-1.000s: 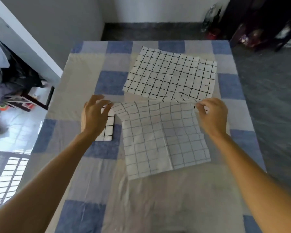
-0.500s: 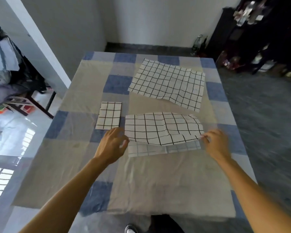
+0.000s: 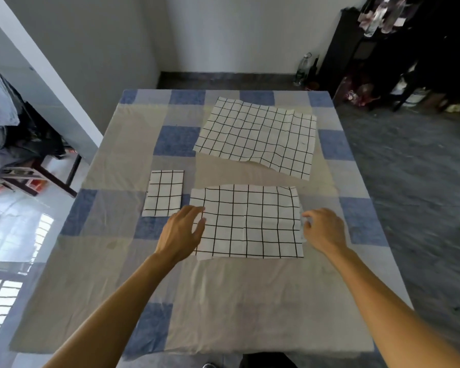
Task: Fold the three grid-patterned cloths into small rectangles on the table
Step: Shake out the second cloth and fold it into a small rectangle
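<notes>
Three cloths are showing black grid lines on white: the far cloth [image 3: 258, 136], the near cloth [image 3: 247, 221] and the small cloth [image 3: 164, 193]. The tablecloth [image 3: 223, 301] is showing beige with blue and pale grey-blue squares. The floor [image 3: 409, 168] is looking mottled grey.

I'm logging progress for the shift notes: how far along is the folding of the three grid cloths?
Done: one small folded rectangle lies left of centre. In hand: the near cloth looks folded once but is wide yet, with the left hand and right hand at its side edges, neither clearly gripping. Left: further folds on it, and the far cloth lies fully spread, untouched.
</notes>
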Demonstrator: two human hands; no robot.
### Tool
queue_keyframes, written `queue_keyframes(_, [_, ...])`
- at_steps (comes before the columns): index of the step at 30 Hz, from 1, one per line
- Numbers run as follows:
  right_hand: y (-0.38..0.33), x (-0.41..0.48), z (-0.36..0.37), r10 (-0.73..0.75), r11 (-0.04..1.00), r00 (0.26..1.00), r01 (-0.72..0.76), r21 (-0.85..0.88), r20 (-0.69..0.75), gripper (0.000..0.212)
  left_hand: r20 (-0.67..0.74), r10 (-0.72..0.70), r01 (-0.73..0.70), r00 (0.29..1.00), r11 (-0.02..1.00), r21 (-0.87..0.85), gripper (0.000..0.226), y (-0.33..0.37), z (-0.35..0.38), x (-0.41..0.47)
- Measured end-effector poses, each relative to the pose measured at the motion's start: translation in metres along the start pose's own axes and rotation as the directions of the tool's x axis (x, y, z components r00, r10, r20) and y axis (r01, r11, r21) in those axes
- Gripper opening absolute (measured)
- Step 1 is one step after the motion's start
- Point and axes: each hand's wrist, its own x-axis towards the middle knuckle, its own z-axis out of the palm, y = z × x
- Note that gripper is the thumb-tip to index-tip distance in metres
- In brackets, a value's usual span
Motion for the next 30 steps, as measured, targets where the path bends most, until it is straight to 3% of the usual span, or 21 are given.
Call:
queue_keyframes(4, [-0.018,0.033,0.008,-0.034,0.996,0.999,0.033,0.078,0.015,0.026,-0.078,-0.167,0.161,0.983,0.984,-0.073,0.034,0.003,0.01,0.043])
queue_keyframes(7, [-0.032,0.06,0.022,-0.086,0.989,0.995,0.078,0.124,0.059,0.023,-0.095,-0.348,0.331,0.933,0.93,-0.158,0.033,0.001,0.017,0.073])
queue_keyframes(13, [-0.074,0.097,0.059,-0.241,0.964,0.947,0.207,0.168,0.212,0.031,-0.103,-0.537,0.514,0.837,0.838,-0.184,0.03,-0.023,0.027,0.101])
queue_keyframes(16, [-0.099,0.103,0.078,-0.326,0.937,0.899,0.266,0.229,0.292,0.036,-0.054,-0.617,0.601,0.785,0.78,-0.177,0.031,-0.037,0.035,0.11])
queue_keyframes(20, [-0.123,0.11,0.1,-0.401,0.913,0.866,0.351,0.209,0.299,0.042,0.064,-0.759,0.744,0.648,0.612,-0.268,0.039,-0.049,0.048,0.128])
queue_keyframes(24, [-0.142,0.12,0.106,-0.407,0.913,0.864,0.372,0.169,0.295,0.049,0.169,-0.74,0.756,0.651,0.612,-0.234,0.042,-0.058,0.055,0.151])
queue_keyframes(27, [-0.147,0.126,0.118,-0.42,0.906,0.833,0.405,0.12,0.36,0.054,0.275,-0.731,0.777,0.625,0.544,-0.317,0.047,-0.067,0.059,0.167])
queue_keyframes(30, [-0.138,0.123,0.128,-0.419,0.898,0.799,0.434,0.068,0.432,0.062,0.324,-0.733,0.798,0.597,0.503,-0.332,0.03,-0.072,0.059,0.18])
